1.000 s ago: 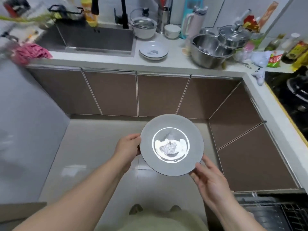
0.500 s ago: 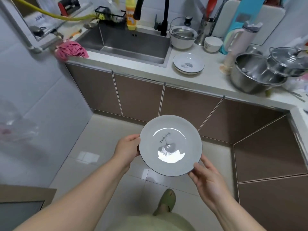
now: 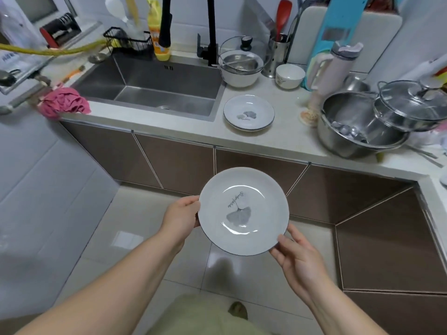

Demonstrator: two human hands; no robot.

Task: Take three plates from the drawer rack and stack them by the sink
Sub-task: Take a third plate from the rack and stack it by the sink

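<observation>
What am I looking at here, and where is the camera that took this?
No machine here: a person wears a wide-angle camera on the head, looking forward and down, so you see their own arms. The left hand and right hand hold a white plate by opposite edges, above the tiled floor. Ahead is a kitchen counter with a steel sink. Right of the sink sit stacked plates with the same leaf print; the held plate seems meant to join them. Further right are a steel basin and a lidded pot; a pink cloth lies left of the sink.
</observation>
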